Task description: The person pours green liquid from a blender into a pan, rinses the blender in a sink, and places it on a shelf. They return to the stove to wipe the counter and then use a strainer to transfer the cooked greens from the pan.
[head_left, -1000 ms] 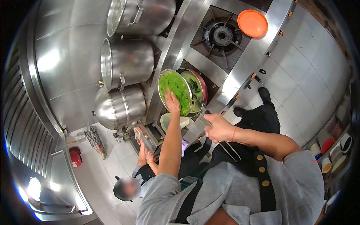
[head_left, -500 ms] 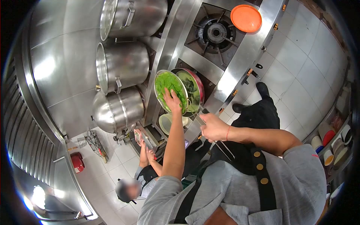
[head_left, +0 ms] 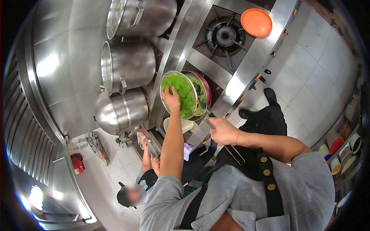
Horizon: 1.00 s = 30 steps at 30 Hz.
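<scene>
A large round strainer (head_left: 187, 101), full of bright green pulp (head_left: 178, 85), is held over a red-sided pot (head_left: 208, 92) on the stove. Inside that pot, green liquid and something dark show beside the strainer's rim. My right hand (head_left: 224, 131) is closed around the strainer's long metal handle (head_left: 234, 154). Against the pulp, near the strainer's left side, rests my left hand (head_left: 172, 99), its fingers apart and slightly bent, the tips partly in the green.
An orange plate (head_left: 256, 23) lies by a bare burner (head_left: 225, 35). Large steel pots (head_left: 129, 67) line the back left. Pale containers (head_left: 186, 126) sit below the strainer. A co-worker (head_left: 148, 173) at lower left holds a pinkish object (head_left: 142, 139).
My left hand has moved left and slightly up across the pulp, its fingers now more bent. My right hand keeps its hold on the handle. The whole view has shifted slightly.
</scene>
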Tool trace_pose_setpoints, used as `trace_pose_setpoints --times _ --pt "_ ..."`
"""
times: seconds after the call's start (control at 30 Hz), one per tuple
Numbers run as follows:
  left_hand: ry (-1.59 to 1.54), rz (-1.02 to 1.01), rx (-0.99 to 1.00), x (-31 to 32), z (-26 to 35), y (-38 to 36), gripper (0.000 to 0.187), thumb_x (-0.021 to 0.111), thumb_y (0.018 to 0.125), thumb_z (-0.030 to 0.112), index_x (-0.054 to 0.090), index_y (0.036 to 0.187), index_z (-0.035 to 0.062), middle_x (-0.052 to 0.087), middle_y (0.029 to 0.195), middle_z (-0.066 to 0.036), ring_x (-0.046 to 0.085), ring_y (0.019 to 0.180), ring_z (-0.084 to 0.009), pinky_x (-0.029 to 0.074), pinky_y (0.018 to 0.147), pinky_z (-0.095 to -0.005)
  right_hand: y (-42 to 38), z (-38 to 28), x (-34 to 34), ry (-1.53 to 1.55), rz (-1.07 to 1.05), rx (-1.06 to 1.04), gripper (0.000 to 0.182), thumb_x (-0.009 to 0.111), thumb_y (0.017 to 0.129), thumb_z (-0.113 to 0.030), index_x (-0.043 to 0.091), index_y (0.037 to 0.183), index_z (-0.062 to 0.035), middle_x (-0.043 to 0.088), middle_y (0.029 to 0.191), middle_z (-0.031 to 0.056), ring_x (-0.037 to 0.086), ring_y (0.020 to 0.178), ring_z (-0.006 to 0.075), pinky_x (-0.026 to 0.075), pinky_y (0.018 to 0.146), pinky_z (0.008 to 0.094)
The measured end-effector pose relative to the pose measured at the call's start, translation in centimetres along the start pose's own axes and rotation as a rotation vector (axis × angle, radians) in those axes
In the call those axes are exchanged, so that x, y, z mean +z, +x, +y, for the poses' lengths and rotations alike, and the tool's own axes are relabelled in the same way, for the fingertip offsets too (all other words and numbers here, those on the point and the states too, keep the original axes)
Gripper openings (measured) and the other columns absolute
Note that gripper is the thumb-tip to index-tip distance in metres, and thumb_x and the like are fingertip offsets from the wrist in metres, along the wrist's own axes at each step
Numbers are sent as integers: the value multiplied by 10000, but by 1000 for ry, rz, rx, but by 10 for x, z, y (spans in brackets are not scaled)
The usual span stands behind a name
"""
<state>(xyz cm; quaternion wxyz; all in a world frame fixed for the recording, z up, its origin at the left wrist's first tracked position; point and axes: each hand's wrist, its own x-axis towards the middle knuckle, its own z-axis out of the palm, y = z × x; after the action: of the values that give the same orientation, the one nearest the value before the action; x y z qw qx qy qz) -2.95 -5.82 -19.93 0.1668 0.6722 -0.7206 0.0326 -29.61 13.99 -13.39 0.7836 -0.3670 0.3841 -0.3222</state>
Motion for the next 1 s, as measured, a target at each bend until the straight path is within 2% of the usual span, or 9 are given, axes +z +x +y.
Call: trace_pose_setpoints --times 0.33,0.47,0.57,0.77,0.8,0.87,0.93,0.97,1.0 --pt "-104 -82 -214 2 30 -48 576 369 936 381 314 1357 -8 298 1367 -298 254 1278 -427 199 1059 -418 1 1 14 -118 24 -142 171 499 759 -23 439 884 77 537 595 211 578 495 331 449 462 429" --pt "-240 -61 -314 9 27 -55 582 350 942 385 295 1363 -13 273 1377 -294 255 1278 -420 198 1061 -414 -3 0 26 -220 106 -187 217 522 729 -38 447 878 100 548 710 331 560 755 478 453 660 497" --pt "-276 -70 -350 12 27 -57 590 339 943 394 278 1373 -6 255 1387 -293 241 1290 -413 186 1069 -415 -7 -4 26 -277 109 -197 223 520 731 -38 442 885 103 543 708 337 555 745 485 458 663 494" --pt "-178 -140 -323 -8 41 -34 572 357 946 387 316 1356 -9 305 1395 -233 241 1317 -363 219 1069 -382 -3 4 9 -111 60 -110 202 520 740 -25 420 896 58 539 576 205 599 511 329 465 464 427" --pt "-172 -91 -231 -14 34 -24 542 370 947 356 330 1351 -4 341 1379 -217 283 1300 -341 233 1063 -388 -3 4 5 -76 31 -77 195 510 740 -18 414 897 46 509 543 142 574 446 235 442 394 366" --pt "-227 -47 -32 -10 -1 -13 462 392 950 262 365 1331 3 416 1334 -195 401 1226 -296 284 1039 -399 1 15 13 -2 -6 -58 157 501 714 -30 447 857 7 497 555 99 531 426 203 436 392 342" --pt "142 46 324 8 -43 -3 422 385 947 220 393 1300 -10 436 1321 -173 422 1203 -283 312 1021 -379 -4 10 12 27 21 -95 151 489 728 -34 450 870 -3 493 572 87 514 430 179 421 382 322" --pt "-563 -78 122 5 -24 -1 421 385 944 217 398 1292 -19 426 1326 -180 414 1209 -295 296 1032 -387 -10 3 11 45 27 -118 148 483 735 -35 451 877 -8 492 581 82 506 431 167 413 377 312" --pt "-228 -90 126 -12 3 4 433 390 942 215 384 1309 -15 424 1319 -200 411 1203 -324 300 1030 -407 -13 -5 7 67 27 -123 146 477 742 -37 453 884 -13 490 589 76 498 433 155 405 371 301"
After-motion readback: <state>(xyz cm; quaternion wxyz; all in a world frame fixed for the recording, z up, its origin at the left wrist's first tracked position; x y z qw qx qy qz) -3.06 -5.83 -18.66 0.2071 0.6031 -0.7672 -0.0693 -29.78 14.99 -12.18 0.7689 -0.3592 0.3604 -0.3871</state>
